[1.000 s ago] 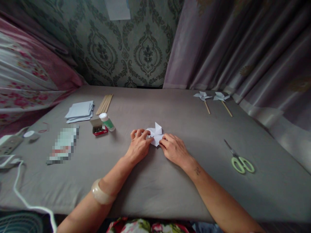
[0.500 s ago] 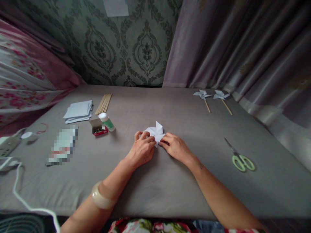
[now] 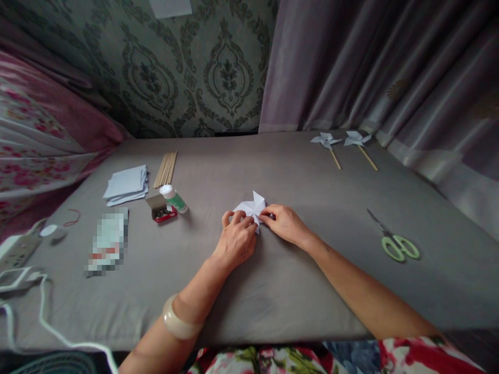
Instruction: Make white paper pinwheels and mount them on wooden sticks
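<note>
A white folded paper pinwheel lies on the grey cloth-covered table near its middle. My left hand rests on the paper's near left part, fingers curled and pressing it down. My right hand pinches the paper's right edge with thumb and fingertips. One pointed flap of the paper stands up at the far side. A pale bangle sits on my left wrist.
Left of my hands stand a glue bottle and a small red box of pins, with a stack of paper squares and wooden sticks behind. Two finished pinwheels on sticks lie far right. Green scissors lie right.
My hands have shifted slightly on the paper, the left moving over its near side. The view has tilted a little, so everything sits slightly to the right of before.
</note>
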Available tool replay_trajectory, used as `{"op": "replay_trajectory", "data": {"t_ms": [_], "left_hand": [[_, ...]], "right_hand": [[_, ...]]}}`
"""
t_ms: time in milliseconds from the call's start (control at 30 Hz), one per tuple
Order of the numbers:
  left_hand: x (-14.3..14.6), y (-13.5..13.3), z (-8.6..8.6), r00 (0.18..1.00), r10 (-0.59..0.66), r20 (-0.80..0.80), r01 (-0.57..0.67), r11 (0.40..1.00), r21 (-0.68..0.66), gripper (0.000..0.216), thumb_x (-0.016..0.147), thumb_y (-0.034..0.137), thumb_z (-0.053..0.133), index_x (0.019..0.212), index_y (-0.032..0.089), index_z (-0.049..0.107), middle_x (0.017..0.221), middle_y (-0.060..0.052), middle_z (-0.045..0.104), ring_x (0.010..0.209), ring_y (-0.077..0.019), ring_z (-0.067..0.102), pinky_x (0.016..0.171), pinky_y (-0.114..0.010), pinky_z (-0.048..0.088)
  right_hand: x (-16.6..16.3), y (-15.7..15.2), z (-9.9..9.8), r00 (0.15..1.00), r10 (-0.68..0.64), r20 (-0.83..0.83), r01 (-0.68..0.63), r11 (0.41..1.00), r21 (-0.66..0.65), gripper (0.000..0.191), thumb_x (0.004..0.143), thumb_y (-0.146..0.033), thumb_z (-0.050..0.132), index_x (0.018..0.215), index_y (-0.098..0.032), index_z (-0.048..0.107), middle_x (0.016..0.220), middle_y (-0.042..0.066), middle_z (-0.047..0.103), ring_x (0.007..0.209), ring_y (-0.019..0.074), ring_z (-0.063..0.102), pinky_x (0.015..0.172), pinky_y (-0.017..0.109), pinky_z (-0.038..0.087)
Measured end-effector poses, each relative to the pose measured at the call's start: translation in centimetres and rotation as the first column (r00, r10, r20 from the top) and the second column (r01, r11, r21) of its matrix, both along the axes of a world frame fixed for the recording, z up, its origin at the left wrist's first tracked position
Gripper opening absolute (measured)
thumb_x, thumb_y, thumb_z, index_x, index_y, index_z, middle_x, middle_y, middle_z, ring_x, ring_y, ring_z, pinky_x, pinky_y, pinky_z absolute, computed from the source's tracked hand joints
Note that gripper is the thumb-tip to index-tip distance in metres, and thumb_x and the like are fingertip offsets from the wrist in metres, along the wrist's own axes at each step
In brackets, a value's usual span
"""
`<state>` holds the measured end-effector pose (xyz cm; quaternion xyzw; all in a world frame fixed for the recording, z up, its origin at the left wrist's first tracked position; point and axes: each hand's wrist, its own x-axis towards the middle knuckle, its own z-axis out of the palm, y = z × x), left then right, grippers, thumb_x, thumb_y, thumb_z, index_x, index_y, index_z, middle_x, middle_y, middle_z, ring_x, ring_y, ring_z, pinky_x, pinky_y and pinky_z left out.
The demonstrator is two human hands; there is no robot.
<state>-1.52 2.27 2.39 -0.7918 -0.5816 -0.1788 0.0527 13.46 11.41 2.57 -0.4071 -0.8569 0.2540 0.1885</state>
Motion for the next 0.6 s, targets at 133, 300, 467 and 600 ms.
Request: {"op": "replay_trajectory", "data": {"t_ms": [133, 300, 467, 600], "left_hand": [[0.0, 0.0, 0.0, 1.000, 0.013, 0.014, -0.013, 1.000, 0.005, 0.019, 0.079, 0.013, 0.052, 0.088, 0.021, 0.068, 0.096, -0.005, 0.069, 0.102, -0.0257, 0.049, 0.096, -0.047, 0.025], [0.1, -0.1, 0.1, 1.000, 0.018, 0.025, -0.018, 1.000, -0.002, 0.017, 0.080, 0.014, 0.052, 0.086, 0.021, 0.067, 0.094, -0.005, 0.069, 0.101, -0.0254, 0.050, 0.096, -0.047, 0.025], [0.2, 0.0, 0.1, 0.999, 0.035, 0.022, -0.035, 0.999, 0.002, 0.016, 0.083, 0.014, 0.050, 0.088, 0.021, 0.064, 0.092, -0.005, 0.069, 0.099, -0.0246, 0.050, 0.095, -0.046, 0.026], [0.3, 0.0, 0.2, 0.999, 0.038, 0.009, -0.038, 0.999, -0.011, 0.015, 0.083, 0.014, 0.050, 0.091, 0.019, 0.062, 0.091, -0.005, 0.068, 0.099, -0.0242, 0.051, 0.095, -0.044, 0.026]], "right_hand": [[-0.5, 0.4, 0.3, 0.999, 0.005, 0.034, -0.003, 0.999, -0.052, 0.013, 0.085, -0.023, 0.059, 0.084, -0.022, 0.072, 0.084, 0.003, 0.073, 0.073, 0.0165, 0.063, 0.069, 0.026, 0.043], [-0.9, 0.5, -0.4, 0.998, -0.064, -0.025, 0.062, 0.993, -0.098, 0.007, 0.083, -0.021, 0.062, 0.085, -0.021, 0.069, 0.083, 0.003, 0.072, 0.075, 0.0160, 0.064, 0.071, 0.026, 0.045], [-1.1, -0.1, -1.0, 0.980, -0.156, -0.119, 0.145, 0.984, -0.102, 0.003, 0.080, -0.020, 0.064, 0.083, -0.019, 0.064, 0.079, 0.002, 0.070, 0.072, 0.0152, 0.063, 0.069, 0.025, 0.045], [-1.1, -0.5, -1.2, 0.961, -0.230, -0.156, 0.213, 0.970, -0.114, 0.004, 0.078, -0.021, 0.065, 0.079, -0.020, 0.062, 0.076, 0.002, 0.069, 0.067, 0.0148, 0.061, 0.065, 0.025, 0.043]]}}
